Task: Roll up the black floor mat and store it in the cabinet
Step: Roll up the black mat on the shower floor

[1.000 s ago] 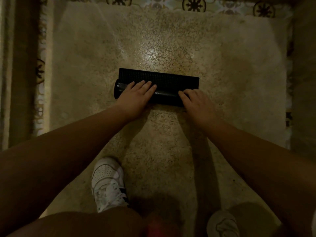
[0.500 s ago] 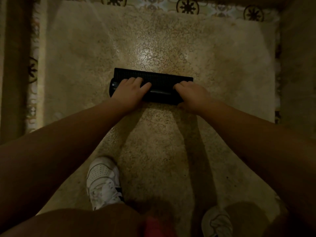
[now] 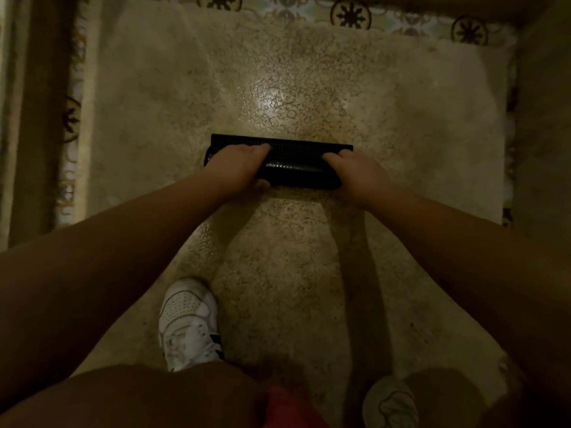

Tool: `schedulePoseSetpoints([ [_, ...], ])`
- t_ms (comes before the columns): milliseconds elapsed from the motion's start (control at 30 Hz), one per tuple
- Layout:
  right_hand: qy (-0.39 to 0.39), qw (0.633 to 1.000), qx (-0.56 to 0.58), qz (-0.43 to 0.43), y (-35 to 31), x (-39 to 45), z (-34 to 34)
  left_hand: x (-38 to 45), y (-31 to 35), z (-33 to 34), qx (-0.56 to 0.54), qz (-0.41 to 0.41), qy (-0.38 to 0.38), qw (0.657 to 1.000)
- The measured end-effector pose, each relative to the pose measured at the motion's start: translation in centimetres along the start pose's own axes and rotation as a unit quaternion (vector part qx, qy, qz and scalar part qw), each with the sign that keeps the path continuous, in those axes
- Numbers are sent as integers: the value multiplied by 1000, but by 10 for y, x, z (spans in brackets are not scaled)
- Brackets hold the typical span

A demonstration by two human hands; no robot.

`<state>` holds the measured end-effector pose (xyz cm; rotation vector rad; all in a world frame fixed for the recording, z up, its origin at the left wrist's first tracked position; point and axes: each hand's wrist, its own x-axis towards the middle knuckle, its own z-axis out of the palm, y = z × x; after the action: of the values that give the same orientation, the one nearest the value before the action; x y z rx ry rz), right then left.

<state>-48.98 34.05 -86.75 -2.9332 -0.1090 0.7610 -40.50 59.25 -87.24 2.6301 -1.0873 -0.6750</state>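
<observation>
Black floor mat (image 3: 296, 168): rolled, on floor | left hand (image 3: 238, 168), right hand (image 3: 358, 174): both curled around roll ends | change: flat strip narrower, fingers formerly flatter.

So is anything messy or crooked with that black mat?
Not really. The black mat is nearly rolled up, with a thin flat strip left at its far edge. Its left end pokes out slightly beyond that strip. Both hands press on it.

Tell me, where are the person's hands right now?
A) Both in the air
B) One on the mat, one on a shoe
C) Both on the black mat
C: the left hand and right hand both press on the rolled black mat on the floor.
</observation>
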Motion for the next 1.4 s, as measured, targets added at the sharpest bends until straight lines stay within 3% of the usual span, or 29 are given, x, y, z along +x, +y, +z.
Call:
schedulePoseSetpoints([
  [133,-48,999,21,-8,1,4,-7,-19,-2,14,40,33,13,999],
  [267,-153,985,75,-8,-1,11,-13,-28,-4,23,89,-1,25,996],
  [433,-253,957,139,6,4,17,-18,-27,-7,15,71,8,16,997],
  [533,-200,963,183,8,11,5,-10,-17,-10,4,41,-15,-27,999],
  [667,58,978,195,33,15,-39,14,-4,-12,-8,0,-46,-98,994],
  [733,111,986,124,-6,9,-53,27,1,-14,-11,-19,-61,-124,990],
  [933,121,992,25,5,0,-51,40,-1,-18,-7,7,-12,-84,996],
  [1100,114,988,100,2,5,-45,40,-14,-19,2,10,-15,19,1000],
  [1233,49,987,151,11,18,-30,27,-38,-29,11,98,-8,85,992],
  [1400,-47,982,177,38,33,-5,12,-40,-42,0,99,-27,58,993],
])
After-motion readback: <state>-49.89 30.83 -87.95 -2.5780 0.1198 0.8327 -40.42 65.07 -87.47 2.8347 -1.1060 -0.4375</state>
